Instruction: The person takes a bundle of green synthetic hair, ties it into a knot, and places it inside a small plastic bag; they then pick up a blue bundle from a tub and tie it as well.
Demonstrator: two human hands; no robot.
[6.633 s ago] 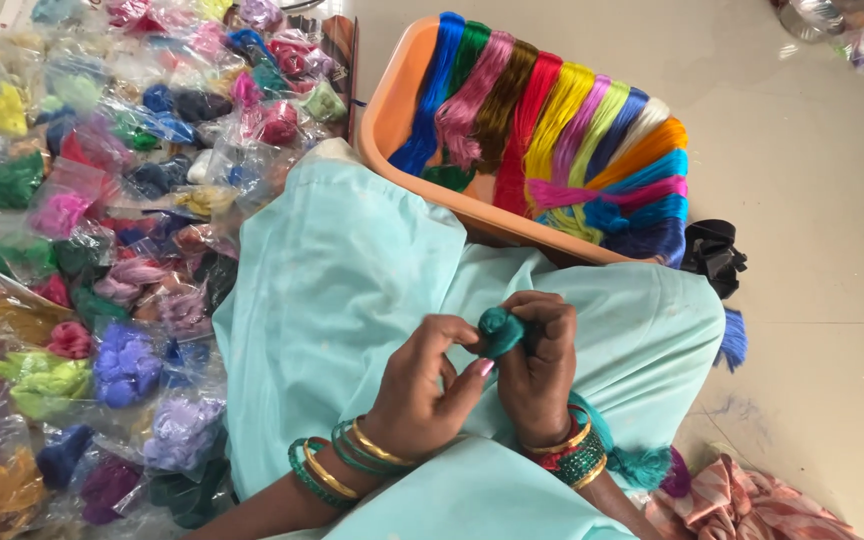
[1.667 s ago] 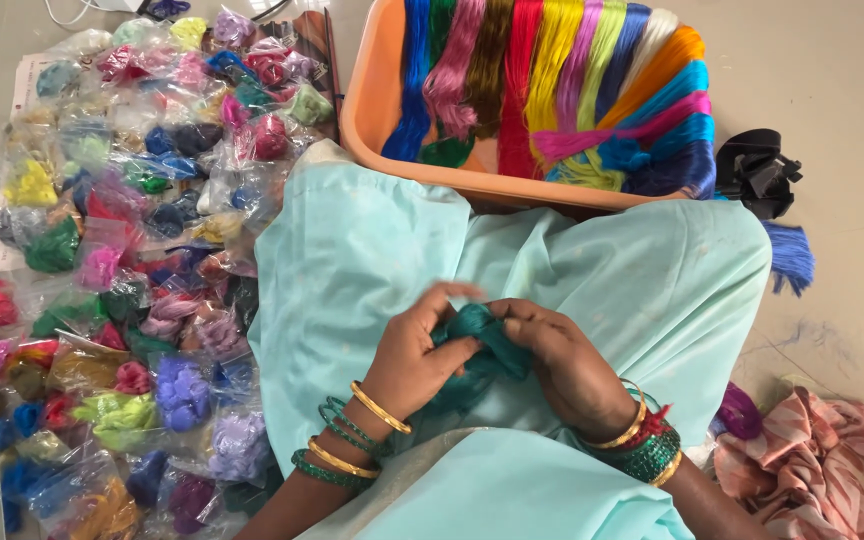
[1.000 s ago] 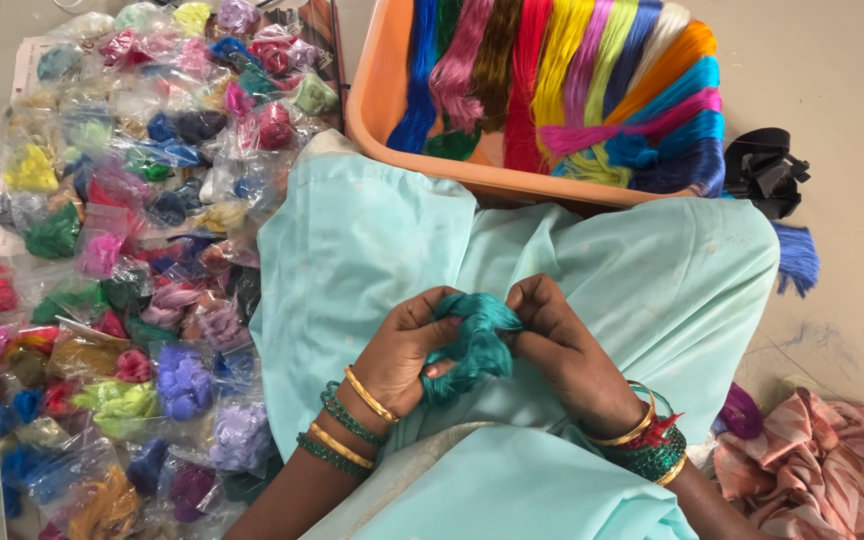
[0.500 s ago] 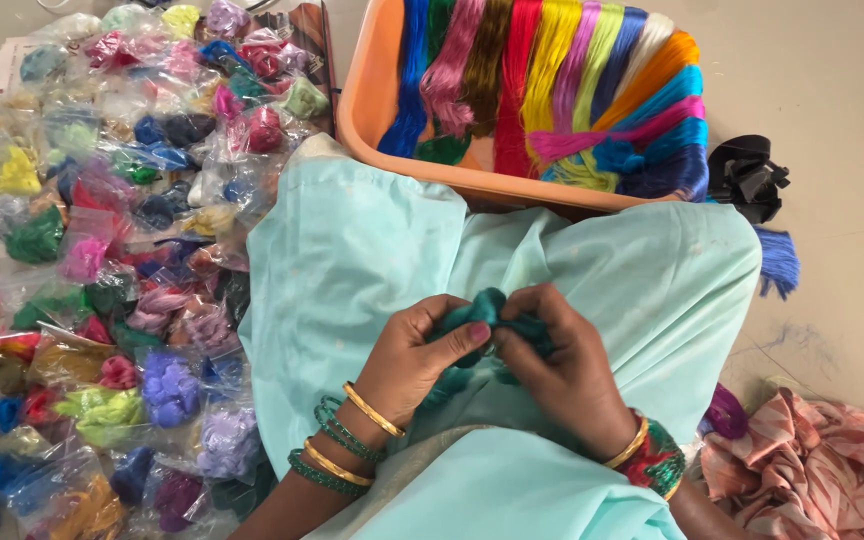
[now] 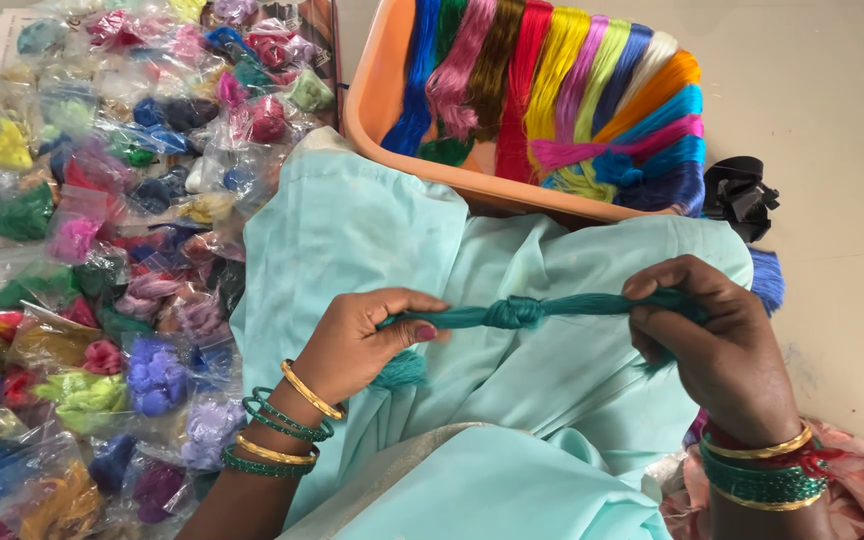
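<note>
Soft, light, slippery teal thread skein (image 5: 517, 312), knotted mid-length, clamped taut between left hand (image 5: 362, 345) and right hand (image 5: 722, 350); grip ends.

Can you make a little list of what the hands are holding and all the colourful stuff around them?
Left hand: grips one end of the teal thread bundle
Right hand: grips the other end, bundle stretched between the hands
Bundle: knotted at its middle, above the lap
Lap: pale mint cloth
Tub: orange tub ahead, holding thread hanks in many colours
Left of the lap: small clear bags of coloured thread, spread on the floor
Wrists: green and gold bangles
</note>
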